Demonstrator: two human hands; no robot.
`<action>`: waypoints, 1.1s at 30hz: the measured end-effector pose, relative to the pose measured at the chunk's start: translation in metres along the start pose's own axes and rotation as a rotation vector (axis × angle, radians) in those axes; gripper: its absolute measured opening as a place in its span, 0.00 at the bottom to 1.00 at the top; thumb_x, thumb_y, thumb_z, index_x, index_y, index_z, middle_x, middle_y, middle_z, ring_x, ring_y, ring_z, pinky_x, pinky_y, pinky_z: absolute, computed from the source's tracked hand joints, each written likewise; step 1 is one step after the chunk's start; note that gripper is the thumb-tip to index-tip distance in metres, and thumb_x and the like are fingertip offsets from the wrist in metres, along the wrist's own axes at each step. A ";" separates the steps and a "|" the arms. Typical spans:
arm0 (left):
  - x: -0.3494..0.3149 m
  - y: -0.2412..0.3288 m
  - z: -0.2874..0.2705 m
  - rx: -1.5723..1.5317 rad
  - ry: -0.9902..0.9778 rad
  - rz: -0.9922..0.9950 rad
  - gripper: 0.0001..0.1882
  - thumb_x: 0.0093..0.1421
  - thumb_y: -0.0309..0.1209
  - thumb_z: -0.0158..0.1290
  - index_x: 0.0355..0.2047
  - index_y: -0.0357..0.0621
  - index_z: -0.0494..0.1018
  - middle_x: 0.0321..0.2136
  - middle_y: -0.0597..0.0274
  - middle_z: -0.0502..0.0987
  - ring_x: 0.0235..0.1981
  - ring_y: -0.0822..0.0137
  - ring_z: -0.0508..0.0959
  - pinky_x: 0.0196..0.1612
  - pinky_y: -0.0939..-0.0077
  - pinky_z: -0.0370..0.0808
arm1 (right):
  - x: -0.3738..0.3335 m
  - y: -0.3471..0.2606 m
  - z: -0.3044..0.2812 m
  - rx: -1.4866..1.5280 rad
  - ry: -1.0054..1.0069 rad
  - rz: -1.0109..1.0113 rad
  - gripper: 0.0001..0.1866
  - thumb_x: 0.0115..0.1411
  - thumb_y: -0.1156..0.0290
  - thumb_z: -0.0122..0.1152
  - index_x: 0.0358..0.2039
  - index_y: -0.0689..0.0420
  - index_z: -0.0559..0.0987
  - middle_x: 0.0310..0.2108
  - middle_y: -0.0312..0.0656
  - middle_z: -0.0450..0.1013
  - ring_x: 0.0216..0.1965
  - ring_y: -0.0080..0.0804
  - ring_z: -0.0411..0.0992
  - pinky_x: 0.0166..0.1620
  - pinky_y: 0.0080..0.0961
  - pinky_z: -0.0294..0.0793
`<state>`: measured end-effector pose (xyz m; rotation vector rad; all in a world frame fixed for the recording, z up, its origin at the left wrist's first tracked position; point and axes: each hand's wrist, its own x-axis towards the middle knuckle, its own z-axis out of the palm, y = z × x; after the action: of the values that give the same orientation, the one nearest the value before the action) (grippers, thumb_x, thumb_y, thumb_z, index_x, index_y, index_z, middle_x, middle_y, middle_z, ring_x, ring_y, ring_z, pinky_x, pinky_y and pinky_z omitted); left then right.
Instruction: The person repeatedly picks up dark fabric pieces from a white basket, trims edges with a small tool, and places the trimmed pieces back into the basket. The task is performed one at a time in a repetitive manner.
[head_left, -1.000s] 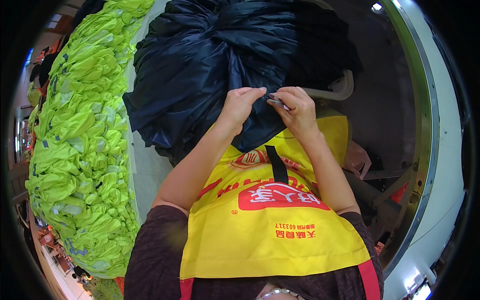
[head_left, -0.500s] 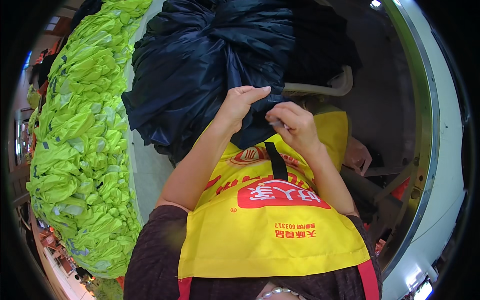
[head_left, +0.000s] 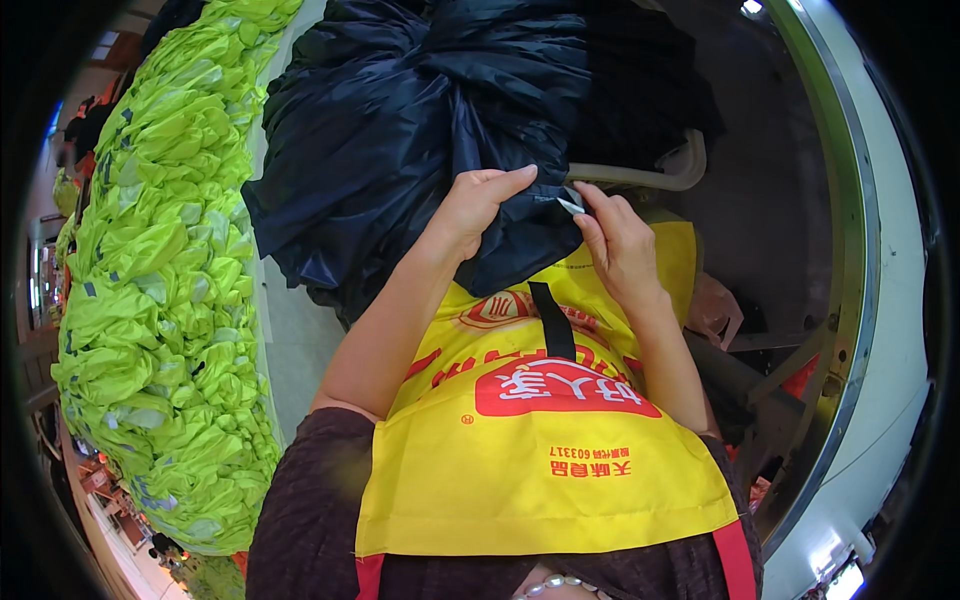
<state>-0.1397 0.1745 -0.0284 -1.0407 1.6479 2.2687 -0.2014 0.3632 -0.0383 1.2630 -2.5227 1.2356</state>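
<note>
A big gathered heap of dark navy fabric (head_left: 370, 150) lies in front of me, shiny and folded. My left hand (head_left: 478, 208) is closed on the edge of this fabric, thumb stretched to the right along the top. To its right, my right hand (head_left: 622, 245) grips small thread snips (head_left: 570, 206), whose pale pointed blade shows beside the fabric edge. The handle is hidden within my fingers. Below both hands, part of the navy fabric hangs over my yellow apron (head_left: 550, 510).
On the left, a long pile of bright lime-green garments (head_left: 150, 300) runs along a pale surface (head_left: 305, 350). A cream plastic rim (head_left: 685, 165) shows behind my right hand. At the right stands a metal-edged pale table (head_left: 890, 300).
My right hand has moved slightly right and opened out from a curled pose, so the snips' blade now shows clearly. My left hand has barely moved and keeps hold of the fabric.
</note>
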 end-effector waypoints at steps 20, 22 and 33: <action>-0.003 0.006 0.010 -0.112 -0.026 -0.052 0.15 0.55 0.37 0.55 0.30 0.35 0.75 0.26 0.59 0.78 0.24 0.71 0.78 0.28 0.85 0.74 | 0.006 0.008 0.013 -0.098 -0.003 -0.127 0.17 0.53 0.61 0.59 0.44 0.51 0.76 0.20 0.40 0.65 0.20 0.33 0.67 0.21 0.26 0.67; -0.003 0.006 0.009 -0.110 -0.018 -0.061 0.15 0.55 0.37 0.56 0.30 0.35 0.75 0.26 0.59 0.78 0.24 0.71 0.78 0.28 0.85 0.74 | 0.007 0.011 0.014 -0.063 -0.017 -0.115 0.17 0.54 0.60 0.59 0.43 0.51 0.76 0.21 0.41 0.65 0.20 0.33 0.67 0.22 0.26 0.67; 0.000 0.002 0.010 -0.122 -0.009 -0.093 0.14 0.55 0.37 0.55 0.31 0.37 0.75 0.26 0.60 0.78 0.24 0.71 0.77 0.29 0.85 0.74 | 0.010 0.006 0.016 -0.114 0.009 -0.159 0.15 0.53 0.62 0.60 0.42 0.52 0.77 0.20 0.39 0.66 0.20 0.32 0.67 0.22 0.25 0.68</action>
<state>-0.1449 0.1831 -0.0251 -1.1069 1.4414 2.3343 -0.2075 0.3478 -0.0496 1.3954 -2.3941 1.0465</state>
